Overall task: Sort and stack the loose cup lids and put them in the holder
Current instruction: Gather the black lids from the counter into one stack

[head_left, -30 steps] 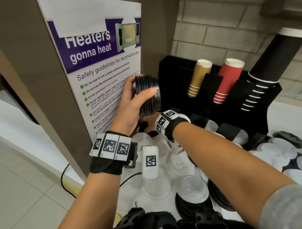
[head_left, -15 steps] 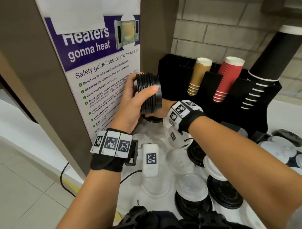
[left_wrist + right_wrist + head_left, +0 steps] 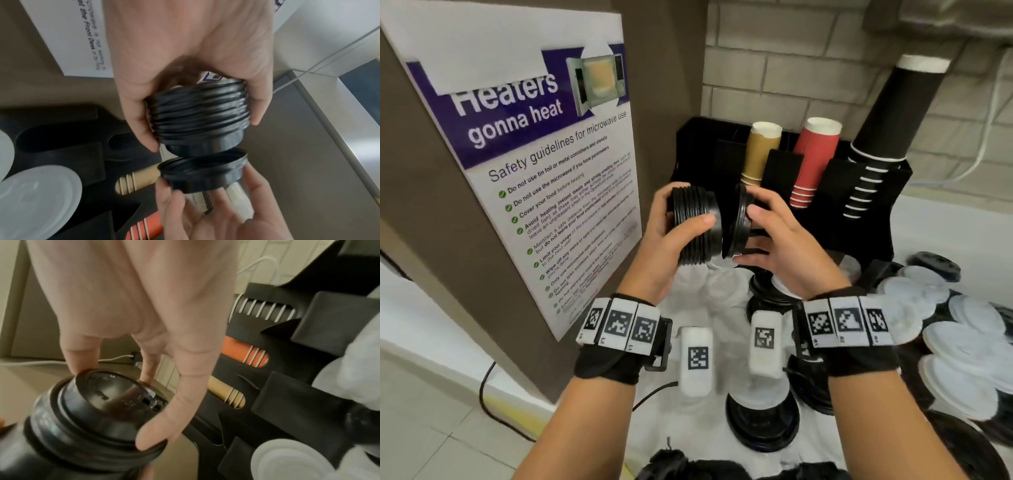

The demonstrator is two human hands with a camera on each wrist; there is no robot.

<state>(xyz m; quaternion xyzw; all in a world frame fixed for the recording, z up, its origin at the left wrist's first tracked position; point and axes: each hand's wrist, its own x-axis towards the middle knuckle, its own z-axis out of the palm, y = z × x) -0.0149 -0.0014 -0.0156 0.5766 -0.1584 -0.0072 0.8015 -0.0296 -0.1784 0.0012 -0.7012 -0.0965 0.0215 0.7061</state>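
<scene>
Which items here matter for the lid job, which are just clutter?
In play: stack of black lids in left hand; single black lid in right hand; black holder; loose white lids.
Clutter: microwave poster; red cups.

Office pantry or self-serve coffee corner: microwave safety poster left of black cup holder with paper cups, lids loose on bench.
</scene>
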